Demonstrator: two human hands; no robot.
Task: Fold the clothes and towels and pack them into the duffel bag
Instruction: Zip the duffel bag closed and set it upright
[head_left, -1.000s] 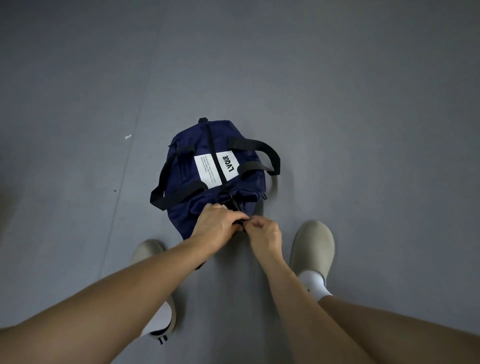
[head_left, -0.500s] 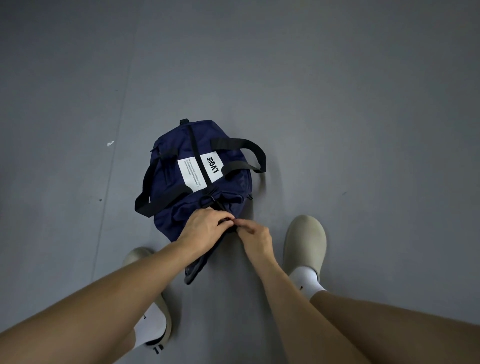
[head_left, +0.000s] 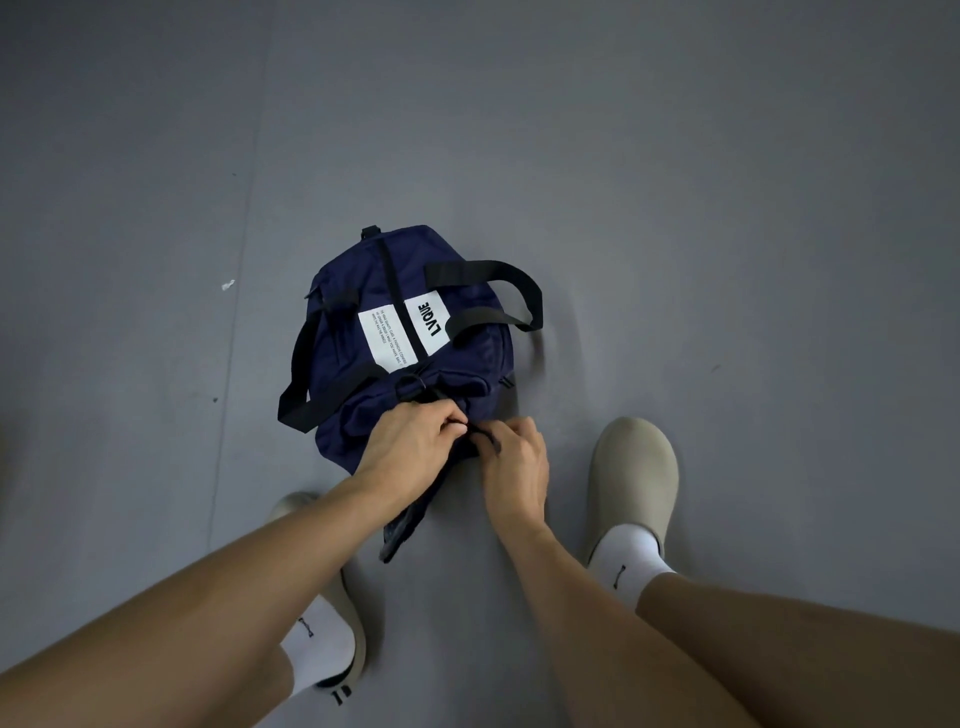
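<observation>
The navy duffel bag (head_left: 400, 332) lies bulging on the grey floor (head_left: 675, 208), its near end under both hands. The left hand (head_left: 415, 441) grips the end fabric with curled fingers. The right hand (head_left: 517, 462) pinches a black pull tab (head_left: 485, 440), likely the zipper's. Stuffed cloth could snag the slider, or the bag could skid on the smooth floor. Beige clogs (head_left: 634, 478) stand just behind the bag and a white scrap (head_left: 227, 284) lies well apart. No walls or furniture show.
</observation>
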